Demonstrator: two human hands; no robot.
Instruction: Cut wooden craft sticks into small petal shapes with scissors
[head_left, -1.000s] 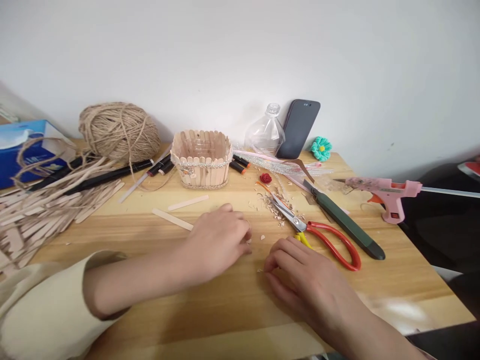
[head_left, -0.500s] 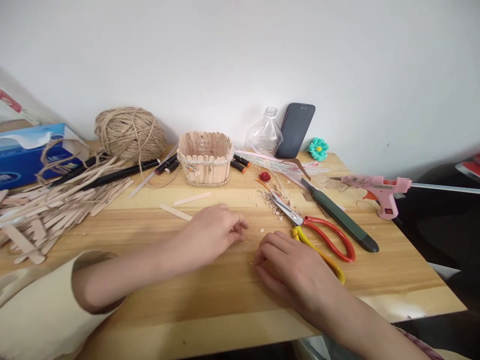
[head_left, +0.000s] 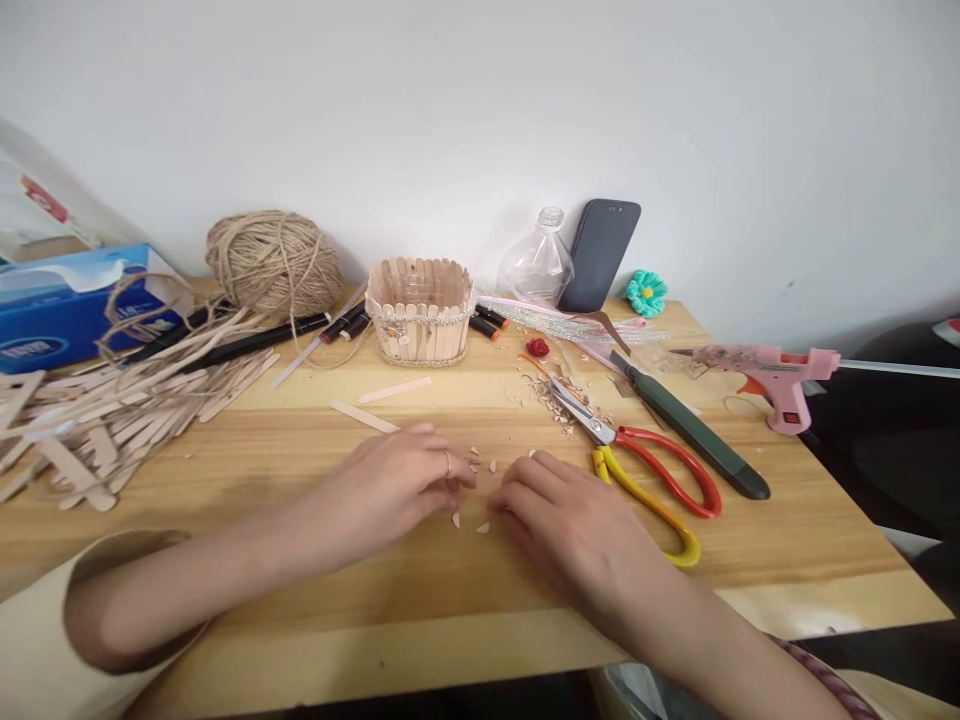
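Observation:
My left hand rests low over the wooden table, fingers curled downward, a ring on one of them. Its fingertips are close together, and whatever they hold is too hidden to make out. Facing it, my right hand is bent with its fingers closed, their tips turned towards the table. Between the hands lie several small wood chips, among them one chip by my left fingertips and another chip by my right. Scissors with red and yellow handles lie just beyond my right hand. Two craft sticks, one pale and one pinkish, lie beyond my left.
A craft-stick basket stands at the back, beside a twine ball. Loose sticks pile up at left near a blue tissue box. To the right are a green-handled cutter, pink glue gun and phone.
Several wood chips now show on the table between my hands. My left hand has shifted left and slightly down in view; my right hand has moved slightly. The view has shifted a little.

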